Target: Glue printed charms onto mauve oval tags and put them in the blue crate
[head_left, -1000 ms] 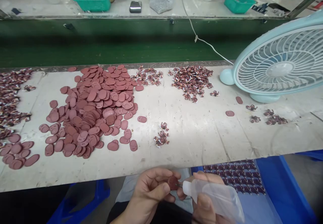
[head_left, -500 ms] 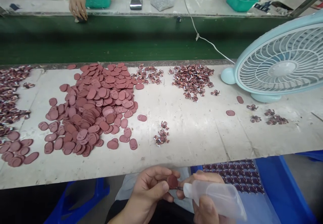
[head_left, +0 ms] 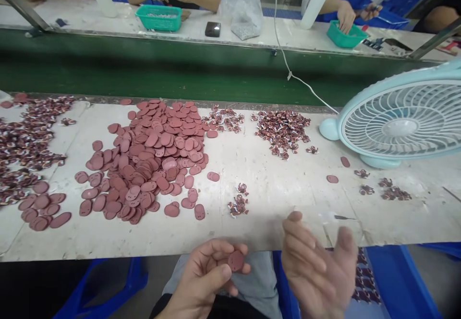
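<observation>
1. Bench (head_left: 273,199): a long pale worktop; its near edge runs just above both hands. A green belt (head_left: 180,76) lies behind it, and other people's hands work at the far counter.
2. Fan (head_left: 399,117): stands at the right end of the bench, close to the right hand's upward path.
3. Pile of discs (head_left: 151,160): a broad reddish heap left of centre, with strays reaching toward the near edge. Heaps of small printed bits (head_left: 283,127) lie behind and at far left.
4. Open room: bare bench between the disc pile and the fan, broken only by 1 small cluster of bits (head_left: 238,204).
5. Right hand (head_left: 319,266): open, fingers spread, holding nothing, blurred, at the bench edge above a blue crate (head_left: 396,280).
6. Left hand (head_left: 207,276): below the bench edge over the lap, pinching 1 disc (head_left: 236,260) between thumb and fingertips.
7. Judgement: the disc is best held by its rim, face up and level, clear of the bench edge; reaches should use the bare patch, not sweep the pile.
</observation>
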Action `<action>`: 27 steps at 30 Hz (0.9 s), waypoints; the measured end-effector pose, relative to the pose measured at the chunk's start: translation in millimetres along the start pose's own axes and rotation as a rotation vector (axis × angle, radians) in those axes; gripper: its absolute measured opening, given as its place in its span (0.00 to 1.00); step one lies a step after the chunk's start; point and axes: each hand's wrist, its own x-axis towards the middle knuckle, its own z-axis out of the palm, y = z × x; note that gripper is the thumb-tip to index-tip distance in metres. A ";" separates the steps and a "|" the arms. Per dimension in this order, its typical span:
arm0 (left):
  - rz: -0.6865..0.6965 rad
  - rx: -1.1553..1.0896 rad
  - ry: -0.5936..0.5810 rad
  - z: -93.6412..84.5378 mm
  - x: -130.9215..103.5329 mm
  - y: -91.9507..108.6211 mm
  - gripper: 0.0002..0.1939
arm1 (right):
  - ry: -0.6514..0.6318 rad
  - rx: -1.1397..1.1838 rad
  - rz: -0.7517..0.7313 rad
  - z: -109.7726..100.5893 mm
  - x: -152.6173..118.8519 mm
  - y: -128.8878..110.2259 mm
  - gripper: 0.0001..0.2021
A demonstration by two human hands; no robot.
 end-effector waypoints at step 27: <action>0.039 -0.013 0.110 -1.0 -7.8 17.9 0.15 | -0.023 -2.059 -0.268 13.4 21.0 15.2 0.06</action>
